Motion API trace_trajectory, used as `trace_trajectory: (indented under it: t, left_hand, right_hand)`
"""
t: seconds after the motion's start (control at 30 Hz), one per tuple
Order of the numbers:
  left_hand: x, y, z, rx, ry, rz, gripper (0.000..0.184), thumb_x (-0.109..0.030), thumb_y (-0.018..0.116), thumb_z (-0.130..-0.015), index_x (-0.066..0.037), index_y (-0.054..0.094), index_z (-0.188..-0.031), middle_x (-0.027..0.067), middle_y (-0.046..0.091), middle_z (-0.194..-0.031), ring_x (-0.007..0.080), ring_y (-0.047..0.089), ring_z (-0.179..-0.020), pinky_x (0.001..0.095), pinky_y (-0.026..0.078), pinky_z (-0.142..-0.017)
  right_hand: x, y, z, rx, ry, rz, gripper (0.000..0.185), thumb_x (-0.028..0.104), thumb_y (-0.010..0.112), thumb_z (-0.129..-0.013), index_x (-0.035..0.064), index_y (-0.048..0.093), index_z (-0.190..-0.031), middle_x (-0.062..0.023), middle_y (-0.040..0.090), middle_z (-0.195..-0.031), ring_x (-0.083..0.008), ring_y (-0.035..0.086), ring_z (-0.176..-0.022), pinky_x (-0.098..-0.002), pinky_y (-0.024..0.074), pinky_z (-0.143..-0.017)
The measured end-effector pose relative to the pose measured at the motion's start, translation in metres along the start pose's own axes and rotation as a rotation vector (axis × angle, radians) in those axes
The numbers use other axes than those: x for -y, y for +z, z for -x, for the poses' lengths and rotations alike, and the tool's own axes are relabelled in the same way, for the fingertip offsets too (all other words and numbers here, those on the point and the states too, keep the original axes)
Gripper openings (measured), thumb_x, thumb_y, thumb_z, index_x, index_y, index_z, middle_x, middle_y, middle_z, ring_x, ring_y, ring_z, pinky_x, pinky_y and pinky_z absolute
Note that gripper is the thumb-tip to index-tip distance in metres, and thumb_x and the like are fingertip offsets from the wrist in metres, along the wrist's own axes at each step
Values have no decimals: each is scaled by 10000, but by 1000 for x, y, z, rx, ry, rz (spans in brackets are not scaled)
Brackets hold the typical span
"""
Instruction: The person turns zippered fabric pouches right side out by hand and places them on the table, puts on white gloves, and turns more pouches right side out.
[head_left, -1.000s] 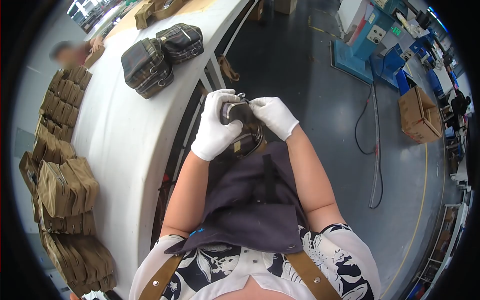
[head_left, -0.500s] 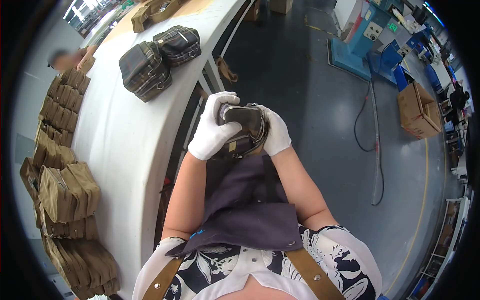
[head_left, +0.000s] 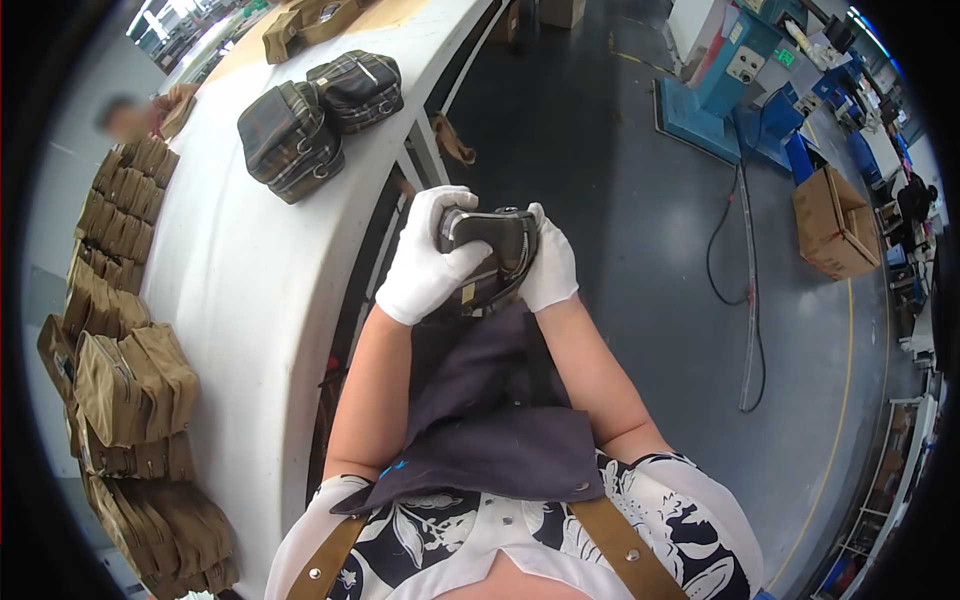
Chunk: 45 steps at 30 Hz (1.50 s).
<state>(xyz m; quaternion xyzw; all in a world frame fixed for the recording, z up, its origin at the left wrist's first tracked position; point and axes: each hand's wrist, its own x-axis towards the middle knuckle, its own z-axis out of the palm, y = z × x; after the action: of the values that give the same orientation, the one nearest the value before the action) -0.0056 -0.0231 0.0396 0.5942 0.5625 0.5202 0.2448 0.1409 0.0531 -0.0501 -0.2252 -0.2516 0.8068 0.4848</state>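
Observation:
A small dark plaid bag (head_left: 492, 240) with a zipper and metal fittings is held up in front of my apron. My left hand (head_left: 432, 255), in a white glove, is closed round its left side, with the thumb across the front panel. On the bag's right side, my right hand (head_left: 550, 260), also gloved in white, grips the edge by the zipper; some of its fingers are hidden behind the bag. Two similar plaid bags, one (head_left: 288, 140) nearer and one (head_left: 356, 90) behind it, stand touching on the white table (head_left: 240, 250).
Stacks of tan bags (head_left: 135, 385) line the table's left side. Another tan bag (head_left: 285, 38) lies at its far end. Beyond the stacks is a person (head_left: 130, 118). A blue machine (head_left: 705, 110), a cable and a cardboard box (head_left: 835, 225) are on the right.
My right hand has moved from the metal fitting at the bag's top down to its right side. The bag's front now faces me more. My left hand keeps its hold.

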Motion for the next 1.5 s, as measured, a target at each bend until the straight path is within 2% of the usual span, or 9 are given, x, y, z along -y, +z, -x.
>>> trace_trajectory:
  t: [0.1, 0.13, 0.27, 0.43, 0.7, 0.87, 0.97, 1.17, 1.5]
  left_hand:
    - [-23, 5, 6, -76, -96, -280, 399, -146, 734, -764, -38, 572, -1112, 79, 566, -1138, 191, 573, -1036, 306, 441, -956]
    - [-23, 8, 7, -128, -142, -237, 375, -216, 752, -818, -34, 596, -1106, 76, 594, -1083, 174, 598, -989, 318, 484, -877]
    - [-3, 6, 13, -248, -74, 322, 212, -133, 589, -961, -27, 584, -1144, 92, 630, -1160, 144, 586, -1048, 298, 463, -932]
    - [50, -19, 33, -270, -91, 388, 294, -229, 476, -1027, 2, 562, -1188, 104, 628, -1172, 165, 581, -1081, 308, 443, -984]
    - [43, -21, 31, -207, -189, 435, 353, -265, 457, -1026, -16, 536, -1263, 99, 607, -1197, 171, 559, -1121, 307, 425, -1000]
    - [77, -22, 18, -122, -180, 500, 396, -332, 427, -1035, -28, 541, -1263, 86, 588, -1215, 169, 533, -1151, 314, 405, -1022]
    - [79, -12, 17, -83, -197, 607, 428, -375, 430, -1031, -30, 541, -1258, 78, 589, -1209, 163, 525, -1159, 312, 399, -1024]
    - [67, -25, 6, -9, -142, 419, 472, -401, 446, -1021, -19, 547, -1279, 76, 580, -1249, 161, 524, -1161, 311, 398, -1026]
    - [29, -40, -6, -239, -73, 307, 275, -198, 495, -1021, -14, 624, -1179, 42, 651, -1099, 104, 564, -1017, 248, 433, -923]
  right_hand:
    - [-1, 11, 3, -117, -130, 314, 284, 206, 449, -1041, -3, 634, -1093, -45, 684, -986, -105, 628, -837, -249, 533, -772]
    - [6, 21, 3, -89, -256, 380, 228, 133, 506, -1014, -10, 619, -1151, -46, 688, -979, -97, 622, -859, -248, 528, -798]
    - [53, 78, 18, -76, -450, 508, 251, 66, 553, -981, -11, 586, -1218, -61, 672, -1057, -89, 614, -917, -246, 512, -845]
    - [14, 96, 1, 75, -793, 945, 223, 70, 545, -986, 31, 606, -1196, -77, 709, -965, -132, 672, -856, -262, 537, -784]
    - [7, 78, 17, 80, -659, 784, 218, 6, 478, -1003, 2, 594, -1187, -70, 651, -1106, -91, 595, -955, -240, 489, -883]
    - [25, 99, 15, 91, -729, 1139, 233, 0, 529, -965, 31, 606, -1182, -143, 708, -889, -199, 707, -733, -273, 552, -687]
    - [5, 73, 6, 202, -890, 983, 238, -28, 520, -960, -8, 594, -1185, -155, 708, -930, -185, 712, -832, -269, 555, -763]
    - [-5, 68, 14, 244, -854, 769, 252, -108, 511, -935, -54, 564, -1175, -154, 666, -1117, -193, 653, -1043, -288, 508, -954]
    - [-1, 86, 19, 128, -934, 819, 222, -74, 520, -952, -47, 563, -1168, -161, 672, -1125, -205, 663, -1034, -296, 520, -942]
